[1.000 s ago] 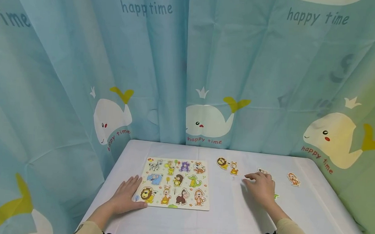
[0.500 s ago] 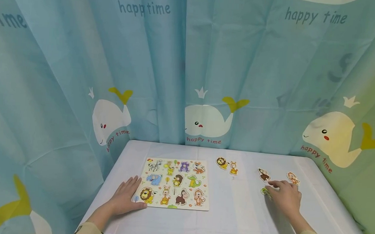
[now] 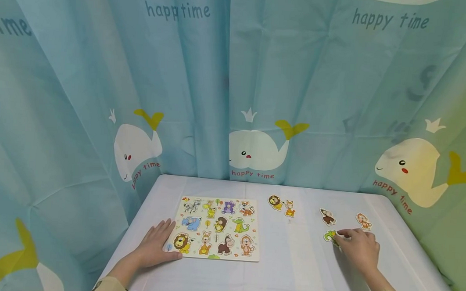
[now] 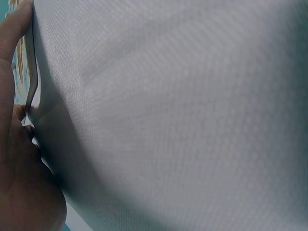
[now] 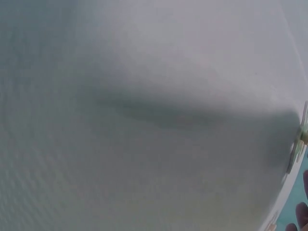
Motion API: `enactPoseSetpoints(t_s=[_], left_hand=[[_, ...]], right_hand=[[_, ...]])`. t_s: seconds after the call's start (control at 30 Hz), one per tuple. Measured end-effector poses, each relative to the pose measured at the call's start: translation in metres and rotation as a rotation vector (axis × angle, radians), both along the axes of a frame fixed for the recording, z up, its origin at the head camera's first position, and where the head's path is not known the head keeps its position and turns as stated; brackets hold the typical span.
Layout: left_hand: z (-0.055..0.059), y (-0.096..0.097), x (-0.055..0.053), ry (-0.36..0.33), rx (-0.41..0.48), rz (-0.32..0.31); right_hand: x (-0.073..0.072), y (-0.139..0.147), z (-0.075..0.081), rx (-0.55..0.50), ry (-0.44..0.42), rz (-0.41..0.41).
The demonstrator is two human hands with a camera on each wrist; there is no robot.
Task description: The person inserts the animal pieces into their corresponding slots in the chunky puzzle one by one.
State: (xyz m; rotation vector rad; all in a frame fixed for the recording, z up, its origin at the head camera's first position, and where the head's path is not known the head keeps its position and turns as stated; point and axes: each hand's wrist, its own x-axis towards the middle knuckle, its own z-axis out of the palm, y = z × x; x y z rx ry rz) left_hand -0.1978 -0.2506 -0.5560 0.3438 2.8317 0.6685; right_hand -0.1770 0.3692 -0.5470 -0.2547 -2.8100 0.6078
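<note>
My left hand (image 3: pixel 156 242) rests flat at the left edge of the animal puzzle board (image 3: pixel 257 248), its fingers spread and its thumb along the near-left corner. In the left wrist view, the fingers and thumb (image 4: pixel 14 33) meet the board's edge. On the right, my right hand (image 3: pixel 358 251) pinches the green crocodile puzzle piece (image 3: pixel 328 236) with thumb and fingertips. The right wrist view catches only the green piece (image 5: pixel 299 147) side-on at the right edge and some fingertips (image 5: pixel 302 214). Its grip is partly hidden by the fingers.
Loose lion (image 3: pixel 275 202) and kangaroo (image 3: pixel 290 208) pieces lie right of the board. A brown ape-like or donkey-like piece (image 3: pixel 327 217) lies behind the crocodile, and a monkey piece (image 3: pixel 364 221) behind my right hand. A whale-print curtain (image 3: pixel 204 95) hangs behind the white table (image 3: pixel 281 275).
My right hand has moved right from in front of the brown piece, uncovering it, and come to the crocodile piece with its fingertips. My left hand has stayed on the board.
</note>
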Motion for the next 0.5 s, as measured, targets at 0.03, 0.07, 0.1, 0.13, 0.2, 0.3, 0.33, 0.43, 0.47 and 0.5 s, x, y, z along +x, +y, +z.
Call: enactPoseSetpoints(t_s=[0.03,0.07,0.1,0.13,0.2,0.3,0.33,0.43,0.47,0.5], left_hand=[[0.0002,0.0,0.0001,0.0,0.0,0.0],[0.0003,0.0001,0.0002,0.0,-0.001,0.0],[0.0005,0.0002,0.0003,0.0,-0.003,0.0],[0.0007,0.0002,0.0003,0.001,-0.002,0.0],[0.001,0.0004,0.0004,-0.001,-0.001,0.001],[0.001,0.0006,0.0006,-0.005,0.001,0.003],[0.001,0.0006,0.0007,-0.006,0.003,0.004],[0.0017,0.0011,0.001,-0.009,0.002,0.005],[0.0017,0.0012,0.0009,-0.006,0.006,0.004],[0.0006,0.001,0.0006,-0.003,0.009,0.005]], right_hand=[[0.0,-0.0001,-0.0006,-0.001,-0.007,-0.001],[0.0001,-0.0002,-0.0012,-0.001,-0.013,-0.003],[0.0001,-0.0005,-0.0017,-0.002,-0.018,-0.005],[0.0001,-0.0009,-0.002,-0.003,-0.023,-0.008],[-0.0003,-0.0014,-0.0027,0.001,-0.034,-0.014],[-0.0014,-0.0021,-0.0036,0.007,-0.043,-0.021],[-0.0016,-0.0024,-0.0037,0.01,-0.043,-0.023],[-0.0021,-0.0024,-0.0048,0.02,-0.041,-0.025],[-0.0023,-0.0025,-0.0052,0.022,-0.04,-0.026],[-0.0026,-0.0026,-0.0056,0.023,-0.04,-0.029]])
